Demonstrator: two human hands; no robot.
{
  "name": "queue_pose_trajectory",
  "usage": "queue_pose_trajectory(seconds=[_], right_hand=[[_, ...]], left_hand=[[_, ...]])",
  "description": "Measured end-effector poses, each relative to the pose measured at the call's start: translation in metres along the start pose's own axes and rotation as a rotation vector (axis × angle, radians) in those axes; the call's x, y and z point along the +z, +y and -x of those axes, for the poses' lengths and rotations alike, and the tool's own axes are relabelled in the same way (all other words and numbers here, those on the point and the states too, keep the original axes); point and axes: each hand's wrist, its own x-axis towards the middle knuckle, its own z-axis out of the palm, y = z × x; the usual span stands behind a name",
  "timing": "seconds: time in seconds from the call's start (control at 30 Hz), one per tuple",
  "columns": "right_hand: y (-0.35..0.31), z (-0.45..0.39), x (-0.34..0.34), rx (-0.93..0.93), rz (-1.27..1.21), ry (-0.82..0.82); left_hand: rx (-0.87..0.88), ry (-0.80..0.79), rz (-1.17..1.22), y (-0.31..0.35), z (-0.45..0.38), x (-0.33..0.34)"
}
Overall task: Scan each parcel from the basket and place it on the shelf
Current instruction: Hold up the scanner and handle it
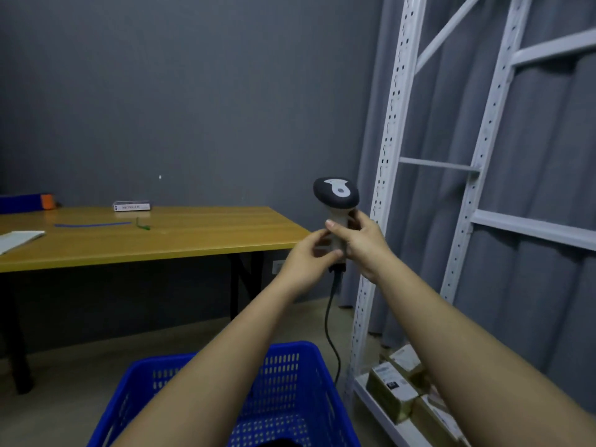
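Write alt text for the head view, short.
Both hands, left hand and right hand, grip the handle of a corded barcode scanner raised above a blue basket. Parcels sit on the lowest level of the white shelf at right; a wooden table stands left.

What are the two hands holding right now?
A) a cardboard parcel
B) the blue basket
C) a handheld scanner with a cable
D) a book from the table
C: both the left hand and right hand grip the scanner by its handle, its cable hanging down.
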Motion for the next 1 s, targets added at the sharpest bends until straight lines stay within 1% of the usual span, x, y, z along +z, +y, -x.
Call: queue_pose_trajectory(seconds=[0.13,0.2,0.3,0.37,0.43,0.5,0.6,0.7,0.8,0.87,0.93,1.0], right_hand=[[-0.016,0.015,0.022,0.038,-0.164,-0.045],[-0.021,0.017,0.028,0.047,-0.171,-0.107],[-0.018,0.002,0.021,0.052,-0.146,-0.196],[-0.009,-0.018,0.009,0.053,-0.127,-0.158],[0.007,-0.040,0.002,0.059,-0.111,-0.113],[0.030,-0.060,0.004,0.096,-0.086,-0.100],[0.065,-0.096,0.022,0.181,-0.026,-0.112],[0.096,-0.140,0.049,0.216,0.076,-0.127],[0.116,-0.188,0.074,0.217,0.180,-0.130],[0.130,-0.221,0.090,0.210,0.212,-0.144],[0.146,-0.253,0.107,0.165,0.214,-0.131],[0.162,-0.282,0.122,0.091,0.193,-0.071]], left_hand=[[0.068,0.073,-0.031,0.012,0.012,-0.018],[0.061,0.101,-0.038,0.013,0.014,-0.024],[0.030,0.152,-0.038,0.009,0.010,-0.034],[-0.029,0.200,-0.070,0.000,0.000,-0.050],[-0.122,0.239,-0.108,-0.017,-0.016,-0.069],[-0.218,0.293,-0.150,-0.037,-0.034,-0.087],[-0.315,0.349,-0.232,-0.068,-0.065,-0.116],[-0.366,0.394,-0.309,-0.101,-0.102,-0.149],[-0.410,0.397,-0.407,-0.127,-0.142,-0.177],[-0.433,0.357,-0.492,-0.142,-0.168,-0.191],[-0.433,0.302,-0.556,-0.161,-0.193,-0.201],[-0.432,0.257,-0.576,-0.182,-0.216,-0.203]])
